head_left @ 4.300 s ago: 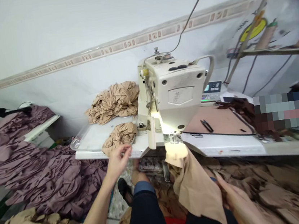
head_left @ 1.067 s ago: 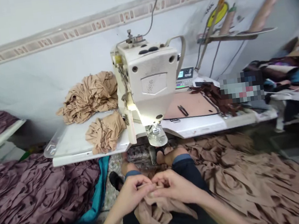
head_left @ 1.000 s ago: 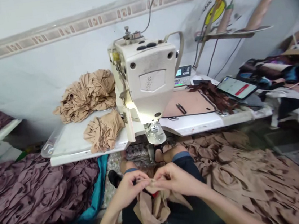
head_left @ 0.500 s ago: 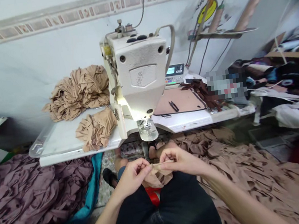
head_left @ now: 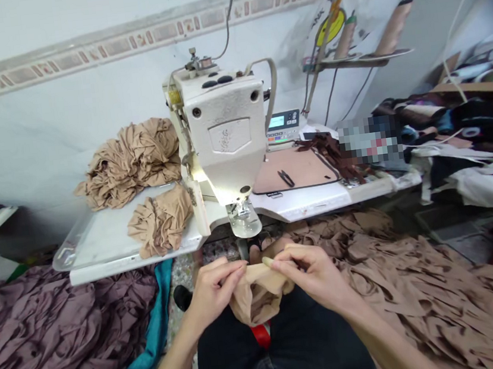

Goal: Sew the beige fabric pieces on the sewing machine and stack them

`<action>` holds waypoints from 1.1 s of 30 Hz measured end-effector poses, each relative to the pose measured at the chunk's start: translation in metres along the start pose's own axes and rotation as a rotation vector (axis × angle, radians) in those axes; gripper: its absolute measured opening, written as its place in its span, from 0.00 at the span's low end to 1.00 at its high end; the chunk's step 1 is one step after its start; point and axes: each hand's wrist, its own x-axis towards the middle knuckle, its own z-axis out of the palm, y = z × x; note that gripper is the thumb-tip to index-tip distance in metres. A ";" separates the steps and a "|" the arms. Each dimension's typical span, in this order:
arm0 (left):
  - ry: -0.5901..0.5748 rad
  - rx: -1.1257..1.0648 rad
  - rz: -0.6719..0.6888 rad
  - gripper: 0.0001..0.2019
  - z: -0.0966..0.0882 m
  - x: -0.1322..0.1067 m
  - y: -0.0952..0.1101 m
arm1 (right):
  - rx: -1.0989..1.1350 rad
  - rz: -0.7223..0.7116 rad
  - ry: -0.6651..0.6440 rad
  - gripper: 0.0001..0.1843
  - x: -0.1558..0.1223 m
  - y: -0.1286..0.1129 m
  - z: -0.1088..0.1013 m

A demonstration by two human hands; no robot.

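Observation:
Between my two hands a piece of beige fabric (head_left: pixel 258 300) hangs over my lap, its top edge drawn fairly straight. My left hand (head_left: pixel 217 290) pinches the left end of that edge between thumb and fingers. On the other end, my right hand (head_left: pixel 306 267) has its thumb and fingers closed on the cloth. Just beyond them stands a white sewing machine (head_left: pixel 229 133), its lamp lit over the needle area and the metal sewing arm plate (head_left: pixel 244 220). The fabric is apart from the machine.
Two beige fabric heaps (head_left: pixel 135 159) lie on the table (head_left: pixel 100 238) left of the machine. Thread snips (head_left: pixel 286 178) rest on a pink mat (head_left: pixel 311 167) at right. Purple cloth (head_left: pixel 66 326) and brown cloth (head_left: pixel 434 287) pile up on either side. Thread cones (head_left: pixel 396 28) stand at upper right.
My hands have moved slightly apart and the beige fabric is spread wider, with more of it hanging down. The camera view has shifted a little.

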 end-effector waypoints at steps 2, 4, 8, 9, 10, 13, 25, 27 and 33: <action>0.005 0.042 0.042 0.17 0.000 -0.001 0.000 | -0.053 -0.059 0.046 0.25 -0.001 -0.008 0.001; 0.031 0.050 0.052 0.17 0.001 -0.002 0.000 | -0.081 -0.097 0.091 0.24 0.001 -0.014 0.000; 0.078 0.018 0.027 0.17 0.001 0.004 0.006 | -0.063 -0.087 0.171 0.24 0.012 -0.018 0.000; 0.074 -0.012 0.012 0.17 0.000 0.008 0.009 | -0.047 -0.074 0.183 0.24 0.016 -0.018 0.000; 0.066 -0.049 -0.008 0.18 -0.001 0.012 0.011 | -0.028 -0.061 0.191 0.24 0.020 -0.018 0.000; 0.038 -0.147 -0.079 0.18 -0.005 0.027 0.017 | 0.047 -0.007 0.190 0.23 0.034 -0.016 -0.002; 0.239 -0.130 -0.235 0.16 -0.009 0.063 0.025 | 0.355 0.192 0.205 0.25 0.063 0.006 -0.002; 0.269 -0.210 -0.251 0.14 -0.007 0.068 0.023 | 0.370 0.192 0.223 0.24 0.065 0.011 -0.002; 0.332 -0.341 -0.230 0.15 0.001 0.080 0.021 | 0.378 0.191 0.286 0.22 0.076 0.023 -0.005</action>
